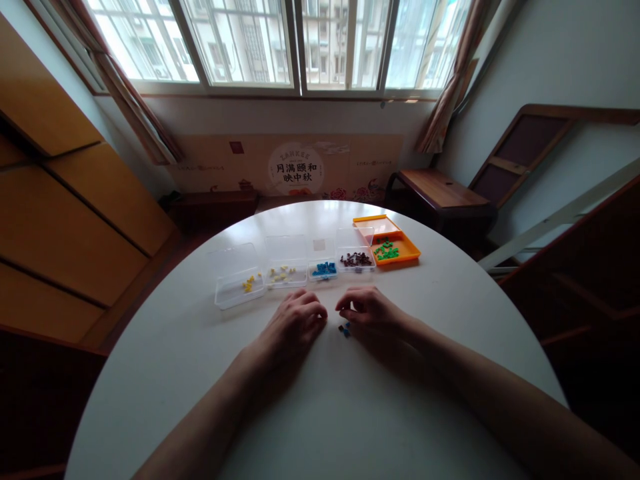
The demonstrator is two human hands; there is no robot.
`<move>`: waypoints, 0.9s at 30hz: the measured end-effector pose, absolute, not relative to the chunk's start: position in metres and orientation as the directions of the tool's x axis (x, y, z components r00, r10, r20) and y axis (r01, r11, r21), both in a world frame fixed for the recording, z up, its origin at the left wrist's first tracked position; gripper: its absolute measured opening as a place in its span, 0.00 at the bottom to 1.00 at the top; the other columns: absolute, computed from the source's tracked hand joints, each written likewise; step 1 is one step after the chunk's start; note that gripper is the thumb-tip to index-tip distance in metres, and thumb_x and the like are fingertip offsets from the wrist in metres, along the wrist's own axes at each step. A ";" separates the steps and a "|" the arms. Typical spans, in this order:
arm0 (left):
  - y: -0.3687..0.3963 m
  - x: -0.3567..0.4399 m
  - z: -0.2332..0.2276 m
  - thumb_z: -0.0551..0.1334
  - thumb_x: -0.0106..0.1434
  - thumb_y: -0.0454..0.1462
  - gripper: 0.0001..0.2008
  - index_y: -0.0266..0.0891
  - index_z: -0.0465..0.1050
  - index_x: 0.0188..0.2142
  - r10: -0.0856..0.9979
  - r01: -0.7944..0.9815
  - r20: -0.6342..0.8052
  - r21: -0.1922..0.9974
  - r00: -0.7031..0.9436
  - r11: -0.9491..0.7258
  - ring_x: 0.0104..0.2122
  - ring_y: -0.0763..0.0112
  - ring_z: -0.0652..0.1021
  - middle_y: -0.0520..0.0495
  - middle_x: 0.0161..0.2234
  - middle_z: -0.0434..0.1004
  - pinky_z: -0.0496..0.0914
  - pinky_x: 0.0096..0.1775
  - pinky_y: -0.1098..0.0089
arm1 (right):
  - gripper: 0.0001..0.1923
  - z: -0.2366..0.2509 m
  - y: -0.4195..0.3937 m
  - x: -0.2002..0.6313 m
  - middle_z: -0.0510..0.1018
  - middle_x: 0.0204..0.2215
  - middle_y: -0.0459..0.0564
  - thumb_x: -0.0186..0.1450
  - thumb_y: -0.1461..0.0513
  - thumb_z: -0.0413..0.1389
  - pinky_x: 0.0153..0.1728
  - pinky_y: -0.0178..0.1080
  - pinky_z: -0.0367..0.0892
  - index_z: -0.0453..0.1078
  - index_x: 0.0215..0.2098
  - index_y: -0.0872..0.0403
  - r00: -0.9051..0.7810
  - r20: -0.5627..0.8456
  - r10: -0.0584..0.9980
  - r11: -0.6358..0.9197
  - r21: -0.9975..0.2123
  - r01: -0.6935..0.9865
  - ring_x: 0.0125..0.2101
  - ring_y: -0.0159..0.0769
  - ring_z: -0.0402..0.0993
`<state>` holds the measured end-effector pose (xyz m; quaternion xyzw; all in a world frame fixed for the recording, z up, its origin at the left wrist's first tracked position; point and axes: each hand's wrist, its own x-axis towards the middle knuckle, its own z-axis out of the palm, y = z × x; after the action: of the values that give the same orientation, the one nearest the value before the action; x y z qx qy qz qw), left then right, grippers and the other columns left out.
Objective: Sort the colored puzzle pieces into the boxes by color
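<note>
My left hand point(300, 315) rests on the white table with its fingers curled and thumb and forefinger drawn together; anything between them is too small to make out. Facing it, my right hand point(369, 308) forms a pinch, thumb and forefinger tips close together, and whatever they hold cannot be seen. Just below the right fingertips lie a few tiny blue and dark blocks point(345, 329). Beyond my hands, open clear boxes hold yellow blocks point(249, 283), pale yellow blocks point(281, 273), blue blocks point(324, 268) and dark brown blocks point(356, 259).
An orange tray point(410, 255) with green blocks point(387, 250) stands at the right end of the row. Clear lids stand up behind the boxes. Past the round white table point(210, 387) are a wooden chair point(445, 189), a cabinet point(65, 247) and a window.
</note>
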<state>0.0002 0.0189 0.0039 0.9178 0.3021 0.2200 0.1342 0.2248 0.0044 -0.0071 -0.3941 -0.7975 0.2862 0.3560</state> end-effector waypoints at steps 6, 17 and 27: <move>0.031 -0.004 0.006 0.59 0.65 0.36 0.06 0.39 0.74 0.33 0.669 0.598 0.616 0.369 0.416 -0.712 0.36 0.66 0.72 0.47 0.32 0.74 0.67 0.43 0.64 | 0.06 -0.009 0.000 0.222 0.75 0.26 0.46 0.59 0.68 0.56 0.26 0.29 0.59 0.75 0.33 0.56 -0.407 0.376 0.833 0.536 -0.731 0.422 0.23 0.25 0.62; 0.045 -0.018 0.000 0.56 0.67 0.37 0.10 0.36 0.75 0.39 0.689 0.720 0.724 0.465 0.026 -0.516 0.31 0.67 0.72 0.47 0.32 0.75 0.68 0.36 0.67 | 0.15 -0.008 0.000 0.227 0.72 0.26 0.44 0.51 0.75 0.52 0.23 0.28 0.56 0.75 0.33 0.57 -0.490 0.293 0.821 0.520 -0.736 0.434 0.21 0.23 0.59; 0.015 0.002 0.005 0.59 0.61 0.32 0.04 0.40 0.71 0.31 0.567 0.455 0.508 0.339 0.649 -0.824 0.36 0.66 0.71 0.47 0.33 0.74 0.68 0.42 0.64 | 0.07 0.001 -0.006 0.230 0.72 0.30 0.45 0.56 0.66 0.59 0.29 0.30 0.62 0.74 0.34 0.54 -0.595 0.219 0.773 0.555 -0.688 0.468 0.24 0.26 0.66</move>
<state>0.0021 0.0153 0.0051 0.9034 0.2829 0.3093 0.0905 0.2299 -0.0060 0.0010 -0.3681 -0.8429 0.2949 0.2590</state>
